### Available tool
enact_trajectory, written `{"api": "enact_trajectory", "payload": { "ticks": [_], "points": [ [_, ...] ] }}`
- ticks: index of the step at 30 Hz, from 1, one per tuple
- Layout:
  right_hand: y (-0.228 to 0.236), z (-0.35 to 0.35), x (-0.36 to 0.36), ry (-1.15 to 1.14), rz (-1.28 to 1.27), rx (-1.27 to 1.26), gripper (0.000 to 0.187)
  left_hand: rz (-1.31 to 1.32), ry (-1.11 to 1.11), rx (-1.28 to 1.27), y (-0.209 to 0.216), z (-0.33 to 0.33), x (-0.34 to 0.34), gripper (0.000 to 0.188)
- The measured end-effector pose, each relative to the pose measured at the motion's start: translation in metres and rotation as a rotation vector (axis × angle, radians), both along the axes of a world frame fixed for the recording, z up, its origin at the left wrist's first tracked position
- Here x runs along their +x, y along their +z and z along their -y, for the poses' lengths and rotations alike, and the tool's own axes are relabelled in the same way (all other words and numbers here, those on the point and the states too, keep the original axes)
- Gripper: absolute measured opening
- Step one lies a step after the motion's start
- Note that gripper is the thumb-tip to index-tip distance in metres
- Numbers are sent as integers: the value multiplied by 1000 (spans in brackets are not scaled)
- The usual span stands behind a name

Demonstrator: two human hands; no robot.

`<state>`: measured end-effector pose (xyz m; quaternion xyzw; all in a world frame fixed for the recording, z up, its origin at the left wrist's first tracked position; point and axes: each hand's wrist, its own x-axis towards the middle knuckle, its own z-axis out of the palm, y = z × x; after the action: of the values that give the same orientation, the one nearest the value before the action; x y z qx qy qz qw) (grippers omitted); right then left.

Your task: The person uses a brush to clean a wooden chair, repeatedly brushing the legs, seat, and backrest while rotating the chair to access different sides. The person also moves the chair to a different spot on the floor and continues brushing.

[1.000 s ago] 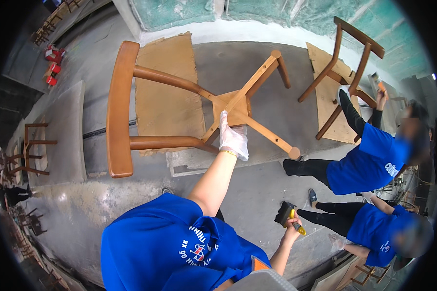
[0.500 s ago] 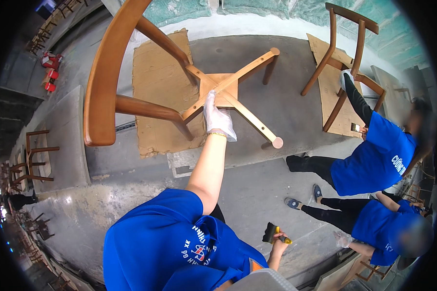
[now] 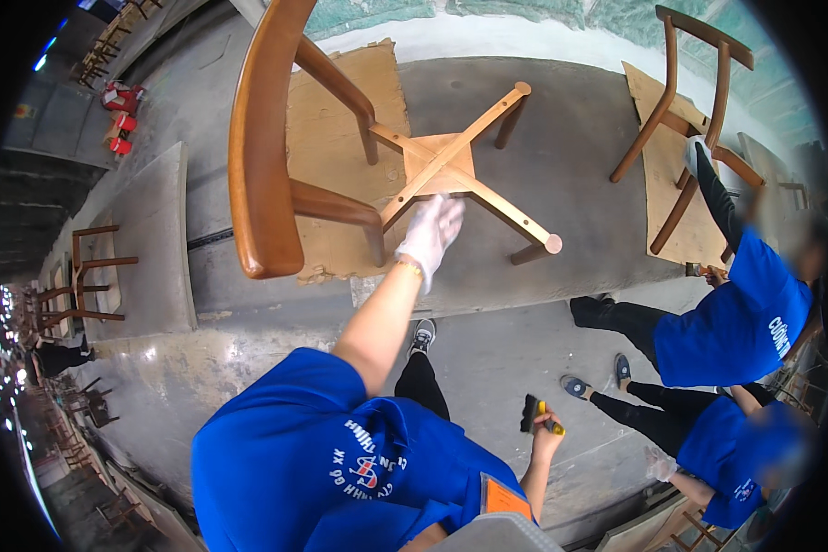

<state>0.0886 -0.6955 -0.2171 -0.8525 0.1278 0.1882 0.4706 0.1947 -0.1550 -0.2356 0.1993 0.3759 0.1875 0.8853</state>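
White capital lettering [image 3: 337,471] curves around a red-and-white emblem [image 3: 366,472] on the wearer's blue shirt [image 3: 267,442]. The upper co-worker's blue shirt [image 3: 708,340] carries bold white capitals [image 3: 779,339], partly visible; the lower co-worker's shirt [image 3: 719,449] bears white print [image 3: 743,490] too small to read.

I see two blue-shirted co-workers [image 3: 722,327] at right, one beside a wooden chair [image 3: 722,83]; red items [image 3: 121,145] sit far left.

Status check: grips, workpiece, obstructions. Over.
Left grip gloved, open at wooden chair frame, contact unclear. Right grip holding yellow-handled brush. Chair backrest leftward. Two co-workers off right.
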Motion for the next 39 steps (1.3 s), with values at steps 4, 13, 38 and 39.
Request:
{"api": "enact_trajectory", "payload": {
  "ticks": [4, 13, 38, 39],
  "points": [
    [-10, -30, 13, 124, 81, -72, 20, -587, -167, 359, -11, 14, -95, 71],
    [-23, -89, 33, 93, 30, -7, 21, -786, -160, 1123, 23, -62, -94, 68],
    [-38, -227, 183, -1119, 343, 855, 20, -436, -337, 944, 124, -126, -98, 25],
    [-28, -238, 186, -1166, 352, 798, 17, -445, -344, 921, 123, -129, -99, 24]
  ]
}}
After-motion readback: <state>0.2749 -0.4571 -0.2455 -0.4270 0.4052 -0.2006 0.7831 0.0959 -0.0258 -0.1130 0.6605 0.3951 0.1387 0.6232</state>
